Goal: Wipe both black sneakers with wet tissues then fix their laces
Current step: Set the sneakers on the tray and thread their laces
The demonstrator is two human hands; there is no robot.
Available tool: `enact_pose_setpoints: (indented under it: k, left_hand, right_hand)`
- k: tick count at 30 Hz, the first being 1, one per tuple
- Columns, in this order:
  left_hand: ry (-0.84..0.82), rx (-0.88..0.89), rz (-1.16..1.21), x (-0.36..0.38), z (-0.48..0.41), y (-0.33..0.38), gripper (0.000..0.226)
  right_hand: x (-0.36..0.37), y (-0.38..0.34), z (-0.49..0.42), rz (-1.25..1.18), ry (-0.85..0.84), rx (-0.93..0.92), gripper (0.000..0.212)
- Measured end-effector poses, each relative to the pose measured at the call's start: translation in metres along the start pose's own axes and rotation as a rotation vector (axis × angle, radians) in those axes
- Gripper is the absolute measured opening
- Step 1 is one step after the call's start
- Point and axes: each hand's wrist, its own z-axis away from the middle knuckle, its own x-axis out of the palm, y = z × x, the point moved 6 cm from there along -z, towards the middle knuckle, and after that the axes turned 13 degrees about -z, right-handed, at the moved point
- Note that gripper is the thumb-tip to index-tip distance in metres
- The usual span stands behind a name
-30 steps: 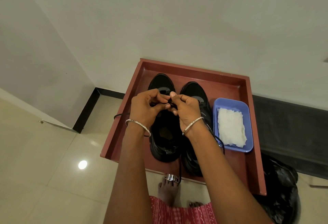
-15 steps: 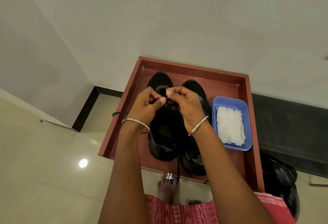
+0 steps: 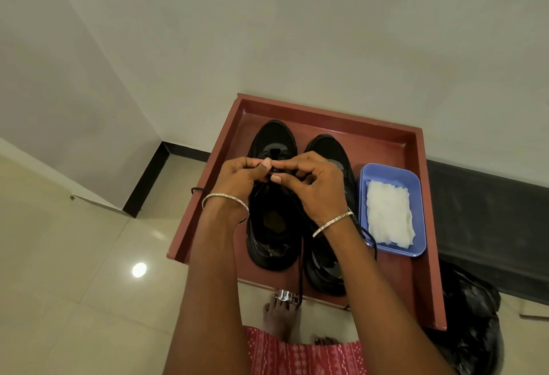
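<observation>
1. Pinching the lace: your left hand (image 3: pixel 240 177) and right hand (image 3: pixel 315 187) meet fingertip to fingertip over the left sneaker (image 3: pixel 271 196), each with fingers curled round a bit of black lace (image 3: pixel 300 273) at the tongue.
2. Both sneakers sit side by side, toes to the wall, in the red-brown tray (image 3: pixel 326 113). Right sneaker (image 3: pixel 329 154) is partly under your right wrist.
3. One lace end trails off the tray's near edge; another (image 3: pixel 197 189) pokes past its left rim.
4. Blue tub (image 3: pixel 389 171) of white wet tissues (image 3: pixel 387 217) sits in the tray, just beside the right sneaker.
5. Black bag (image 3: pixel 472 324) on the floor, right of the tray.
</observation>
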Motion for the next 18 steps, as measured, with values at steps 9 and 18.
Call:
enact_pose_setpoints:
  k: [9,18]
  left_hand:
    - [0.146,-0.201,0.193,-0.006,-0.007,-0.021,0.01]
    - [0.514,0.082,-0.414,-0.017,-0.014,-0.024,0.018]
  right_hand:
    - [0.004,0.009,0.009,-0.424,0.097,0.245,0.003]
    - [-0.005,0.015,0.033,-0.577,0.15,0.57,0.016]
